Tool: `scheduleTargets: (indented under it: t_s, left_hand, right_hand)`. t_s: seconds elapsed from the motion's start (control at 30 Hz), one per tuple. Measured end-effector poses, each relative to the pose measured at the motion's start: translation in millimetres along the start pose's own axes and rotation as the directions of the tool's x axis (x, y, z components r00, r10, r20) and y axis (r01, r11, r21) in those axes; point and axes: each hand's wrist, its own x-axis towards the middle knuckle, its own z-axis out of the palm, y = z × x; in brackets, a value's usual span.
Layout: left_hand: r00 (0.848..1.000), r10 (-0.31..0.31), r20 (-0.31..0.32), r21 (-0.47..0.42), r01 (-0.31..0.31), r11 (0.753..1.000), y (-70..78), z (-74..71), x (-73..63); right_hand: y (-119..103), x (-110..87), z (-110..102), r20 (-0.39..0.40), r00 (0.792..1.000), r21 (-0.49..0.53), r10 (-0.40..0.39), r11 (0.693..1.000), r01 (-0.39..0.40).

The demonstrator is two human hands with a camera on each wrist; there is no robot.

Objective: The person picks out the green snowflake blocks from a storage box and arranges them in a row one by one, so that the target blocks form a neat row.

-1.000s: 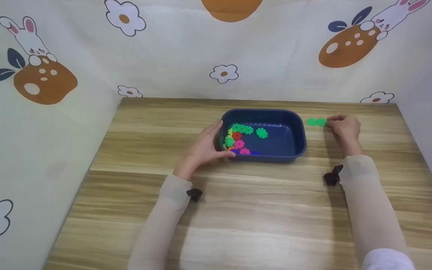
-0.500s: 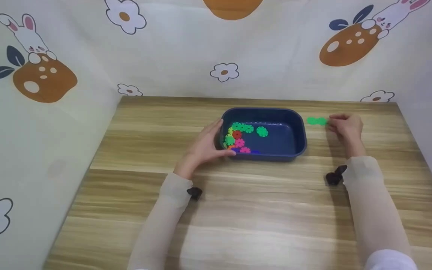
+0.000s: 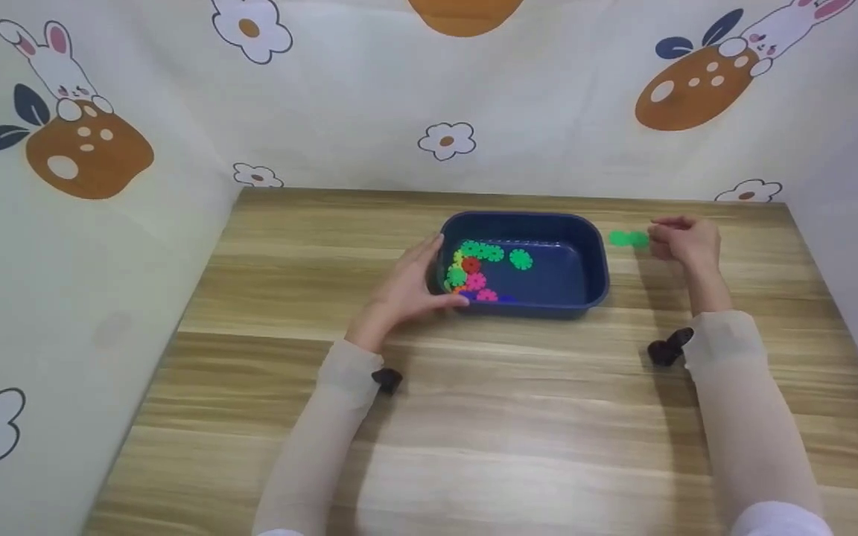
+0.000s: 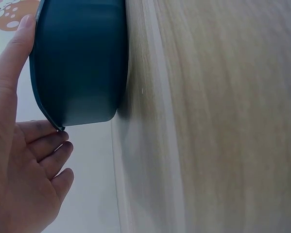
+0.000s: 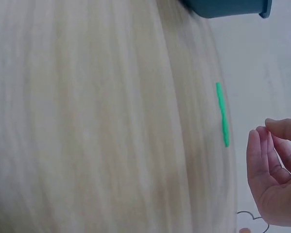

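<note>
A dark blue plastic tray [image 3: 541,310] stands on the wooden table, with several snowflake building discs [image 3: 476,281] in green, pink, red, yellow, orange and purple gathered toward its left side. My left hand [image 3: 403,290] holds the tray's left end. In the left wrist view, its thumb lies along the rim and its fingertips reach the rim's corner. Right of the tray lies a flat strip of joined green discs [image 3: 628,238], seen edge-on in the right wrist view. My right hand [image 5: 276,174] hovers just beyond the strip's right end, apart from it, fingers loosely bent and holding nothing visible.
The wooden table [image 3: 488,417] ends at a pale cloth backdrop [image 3: 533,97] printed with rabbits and flowers. More cloth stands along the left and right sides. A single green disc [image 3: 520,259] lies apart from the others inside the tray.
My right hand has let go of the green strip and drawn slightly up and away to the right. The strip stays on the table. The left hand keeps its place on the tray.
</note>
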Motion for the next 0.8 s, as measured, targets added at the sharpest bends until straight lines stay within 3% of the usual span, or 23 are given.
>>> scheduleTargets:
  t_s: [0.23,0.5,0.8]
  left_hand:
    - [1.000,-0.004,-0.003,-0.005,0.004,1.000,-0.3,0.7,0.2]
    - [0.999,0.032,-0.011,0.009,-0.032,0.999,-0.7,-0.3,0.0]
    - [0.999,0.032,-0.013,-0.005,-0.032,0.999,-1.0,0.0,0.3]
  right_hand:
    - [-8,-5.9,8,0.005,0.999,-0.029,-0.053,0.998,0.053]
    - [-17,-16.1,18,0.036,0.988,0.172,-0.148,0.975,0.139]
    - [-33,-23.6,36,0.045,0.977,0.170,-0.208,0.965,0.197]
